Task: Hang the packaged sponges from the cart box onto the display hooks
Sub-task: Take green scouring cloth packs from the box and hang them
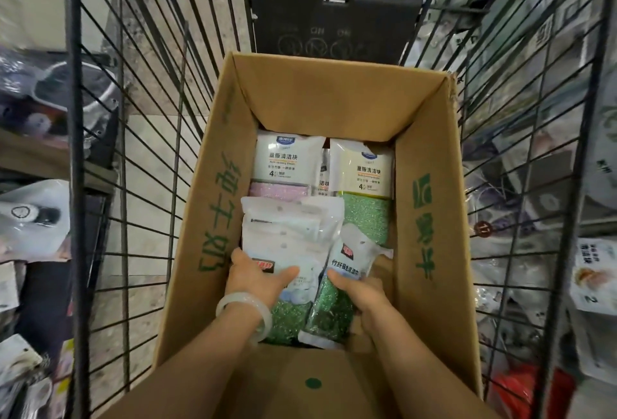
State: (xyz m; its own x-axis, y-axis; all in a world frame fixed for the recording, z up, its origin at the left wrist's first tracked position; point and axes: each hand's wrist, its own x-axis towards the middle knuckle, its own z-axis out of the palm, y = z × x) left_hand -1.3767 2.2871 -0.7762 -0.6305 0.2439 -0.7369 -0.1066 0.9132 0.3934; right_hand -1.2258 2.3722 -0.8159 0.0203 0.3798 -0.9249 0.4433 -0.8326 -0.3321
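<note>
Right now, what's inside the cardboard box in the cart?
The cardboard box holds packaged sponges: a pink pack and a green pack at the far end, and nearer packs gripped by the left hand and right hand. Anything underneath is covered.

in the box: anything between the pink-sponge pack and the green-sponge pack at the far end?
Yes. In the head view, another pack stands edge-on, wedged between the pink-sponge pack and the green-sponge pack; only a narrow strip of its label shows.

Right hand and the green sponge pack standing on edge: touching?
Touching. The head view shows the right hand with its thumb on the green sponge pack's face, fingers behind it.
</note>
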